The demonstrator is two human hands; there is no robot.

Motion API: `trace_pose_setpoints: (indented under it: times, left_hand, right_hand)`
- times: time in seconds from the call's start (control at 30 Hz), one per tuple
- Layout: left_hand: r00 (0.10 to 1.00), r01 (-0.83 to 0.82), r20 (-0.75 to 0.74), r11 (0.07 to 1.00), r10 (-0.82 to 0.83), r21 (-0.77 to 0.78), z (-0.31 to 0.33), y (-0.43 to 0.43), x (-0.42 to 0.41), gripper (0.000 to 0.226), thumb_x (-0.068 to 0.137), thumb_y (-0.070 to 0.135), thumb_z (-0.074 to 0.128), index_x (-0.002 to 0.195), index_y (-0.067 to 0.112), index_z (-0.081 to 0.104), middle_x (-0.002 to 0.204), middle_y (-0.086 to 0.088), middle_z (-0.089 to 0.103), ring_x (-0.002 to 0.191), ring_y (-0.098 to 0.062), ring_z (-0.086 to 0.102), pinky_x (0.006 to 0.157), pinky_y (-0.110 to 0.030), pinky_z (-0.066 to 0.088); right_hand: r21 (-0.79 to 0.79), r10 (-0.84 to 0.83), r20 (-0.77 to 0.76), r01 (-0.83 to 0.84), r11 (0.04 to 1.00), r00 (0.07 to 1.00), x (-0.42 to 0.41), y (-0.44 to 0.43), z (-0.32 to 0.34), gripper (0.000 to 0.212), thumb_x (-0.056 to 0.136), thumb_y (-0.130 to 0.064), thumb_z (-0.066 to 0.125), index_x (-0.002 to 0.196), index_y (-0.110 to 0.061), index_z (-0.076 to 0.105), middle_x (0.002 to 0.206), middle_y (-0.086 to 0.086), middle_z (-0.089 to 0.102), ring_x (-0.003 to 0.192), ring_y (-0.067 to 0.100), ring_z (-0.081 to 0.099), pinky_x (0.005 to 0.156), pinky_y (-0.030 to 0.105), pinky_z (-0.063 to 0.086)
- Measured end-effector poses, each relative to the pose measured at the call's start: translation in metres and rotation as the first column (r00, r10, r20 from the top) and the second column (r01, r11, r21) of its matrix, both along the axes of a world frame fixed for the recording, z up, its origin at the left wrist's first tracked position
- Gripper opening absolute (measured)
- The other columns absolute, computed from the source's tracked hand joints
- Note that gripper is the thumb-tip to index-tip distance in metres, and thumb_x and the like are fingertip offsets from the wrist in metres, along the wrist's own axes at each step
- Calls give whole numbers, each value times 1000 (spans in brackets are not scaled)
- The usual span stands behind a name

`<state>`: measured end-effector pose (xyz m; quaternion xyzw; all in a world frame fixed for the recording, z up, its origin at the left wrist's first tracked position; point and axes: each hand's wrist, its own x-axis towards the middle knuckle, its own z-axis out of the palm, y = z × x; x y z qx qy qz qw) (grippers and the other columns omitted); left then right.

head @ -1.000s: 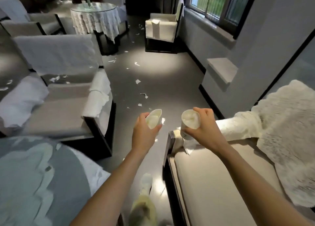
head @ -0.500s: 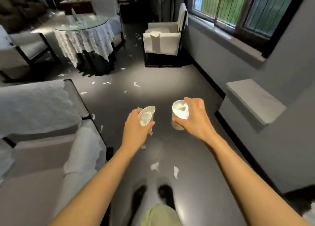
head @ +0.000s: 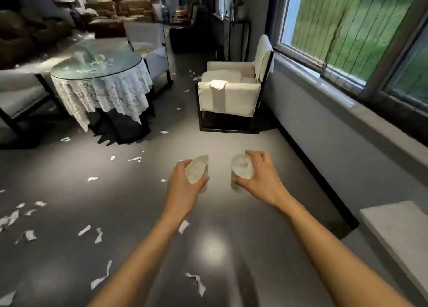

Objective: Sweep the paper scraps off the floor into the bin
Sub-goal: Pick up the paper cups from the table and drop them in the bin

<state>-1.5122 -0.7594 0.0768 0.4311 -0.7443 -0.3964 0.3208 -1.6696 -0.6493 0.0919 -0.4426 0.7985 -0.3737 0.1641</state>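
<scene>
Scraps (head: 99, 235) of paper are lying strewn over the dark floor (head: 231, 142), thickest from seven to ten o'clock of the hands, their long axes pointing every way, so the left hand (head: 181, 188) is sitting nearer them. It is gripping a paper cup (head: 196, 171); the right hand (head: 262, 180) is gripping a second cup (head: 242, 170). No bin or broom is showing; finding one is probably coming first.

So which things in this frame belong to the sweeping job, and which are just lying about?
Job: paper scraps on the floor; left hand holding the left cup; right hand holding the right cup. No broom or bin in view.
Lying about: glass-topped table, white armchair, window.
</scene>
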Motion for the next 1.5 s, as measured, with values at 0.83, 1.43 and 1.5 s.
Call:
trace_pose_setpoints:
  times: [0.83, 1.43, 1.5]
  left_hand:
    - [991, -131, 1, 989, 131, -68, -26, -810, -464, 50, 78, 23, 74, 122, 17, 49, 116, 4, 53, 104, -13, 49, 84, -29, 45]
    - [986, -167, -9, 983, 167, -72, -18, -1444, -719, 49, 78, 23, 74, 121, 18, 50, 106, 11, 50, 96, -7, 47, 72, -15, 33]
    - [988, -150, 17, 985, 152, -81, -12, -1523, -742, 49, 78, 21, 74, 121, 17, 51, 104, 11, 49, 95, -8, 47, 71, -17, 32]
  right_hand:
    - [-41, 190, -55, -193, 980, 980, -477, -841, -17, 80, 77, -27, 76, 143, -14, 32, 134, 2, 28, 129, 19, 33, 100, 18, 31]
    - [-84, 124, 17, -122, 989, 992, -739, -1485, -29, 81, 75, -25, 77, 143, -13, 35, 136, 2, 30, 125, 17, 39, 96, 14, 26]
    - [-88, 130, 55, -125, 988, 990, -760, -1565, -27, 80, 76, -24, 76, 143, -11, 34, 136, 2, 29, 128, 17, 36, 97, 11, 23]
